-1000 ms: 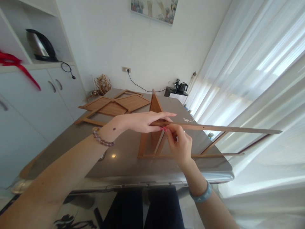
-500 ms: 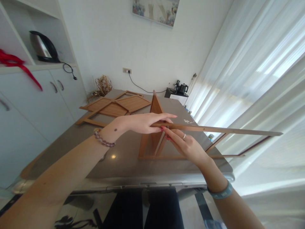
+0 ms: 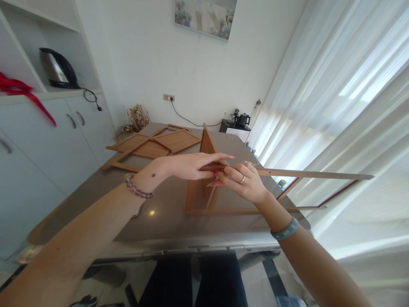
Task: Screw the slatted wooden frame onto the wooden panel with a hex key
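Observation:
A wooden frame (image 3: 319, 174) stands on its side on the table, its long upper bar reaching out to the right. My left hand (image 3: 183, 165) grips the near left end of that bar, thumb below and fingers stretched along the top. Just right of it, my right hand (image 3: 244, 181) is closed in a pinch against the bar. A small thin piece pokes out by its fingertips, too small to name. Behind and below the hands, an upright wooden panel (image 3: 207, 143) meets the frame; the hands hide part of that joint.
More wooden frames and panels (image 3: 148, 147) lie flat at the table's (image 3: 166, 226) back left. A kettle (image 3: 59, 68) sits on the left shelf. Dried plant stalks (image 3: 137, 117) stand behind the table. White curtains (image 3: 319, 85) hang on the right.
My right hand has turned, its fingers now curled higher over the front of the bar. The left hand keeps its hold, and the frame is almost unmoved.

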A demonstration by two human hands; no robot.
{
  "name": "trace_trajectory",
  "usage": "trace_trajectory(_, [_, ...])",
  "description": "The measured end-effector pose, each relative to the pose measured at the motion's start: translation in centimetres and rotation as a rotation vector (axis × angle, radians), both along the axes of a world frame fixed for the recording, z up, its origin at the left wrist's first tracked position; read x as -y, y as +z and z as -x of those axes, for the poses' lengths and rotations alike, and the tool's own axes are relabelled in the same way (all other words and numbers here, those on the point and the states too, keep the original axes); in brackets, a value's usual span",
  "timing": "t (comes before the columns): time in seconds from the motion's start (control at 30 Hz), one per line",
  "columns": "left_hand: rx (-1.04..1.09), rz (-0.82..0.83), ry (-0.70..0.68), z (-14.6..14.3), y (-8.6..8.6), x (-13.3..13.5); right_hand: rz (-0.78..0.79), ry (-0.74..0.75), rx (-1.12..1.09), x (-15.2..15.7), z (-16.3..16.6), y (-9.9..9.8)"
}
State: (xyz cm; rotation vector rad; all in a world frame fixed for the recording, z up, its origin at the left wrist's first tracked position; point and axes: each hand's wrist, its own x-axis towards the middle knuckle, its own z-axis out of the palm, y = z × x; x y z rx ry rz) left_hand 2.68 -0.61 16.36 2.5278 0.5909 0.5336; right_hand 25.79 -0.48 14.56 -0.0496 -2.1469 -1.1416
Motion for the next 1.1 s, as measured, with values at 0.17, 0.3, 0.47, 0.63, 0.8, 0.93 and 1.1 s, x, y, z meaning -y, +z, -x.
trace_trajectory(0.17, [0.011, 0.059, -0.041, 0.1, -0.1, -0.2, -0.091, 0.001, -0.056, 0.1, 1.2, 0.4])
trace_trajectory(0.3, [-0.008, 0.010, -0.003, 0.0, 0.1, 0.0, -0.010, -0.141, -0.220, 1.1, 1.8, 0.9])
trace_trajectory(0.47, [-0.005, -0.006, 0.014, -0.2, 0.3, 0.2, 0.284, -0.245, -0.272, 2.0, 2.4, 0.6])
trace_trajectory(0.63, [-0.025, -0.027, 0.016, -0.1, 0.4, 0.3, 0.494, 0.008, -0.340, 1.1, 2.0, -0.4])
trace_trajectory(0.8, [-0.001, -0.012, -0.018, -0.1, 0.5, 0.2, 0.342, -0.067, -0.270, 0.0, 0.6, -0.6])
trace_trajectory(0.93, [0.032, 0.037, -0.052, -0.2, 0.5, 0.3, 0.209, -0.184, -0.239, -0.3, -1.0, -0.6])
trace_trajectory(1.1, [-0.021, 0.028, 0.027, 0.0, 0.5, 0.6, 0.147, -0.139, -0.151, 0.1, -2.2, -0.3])
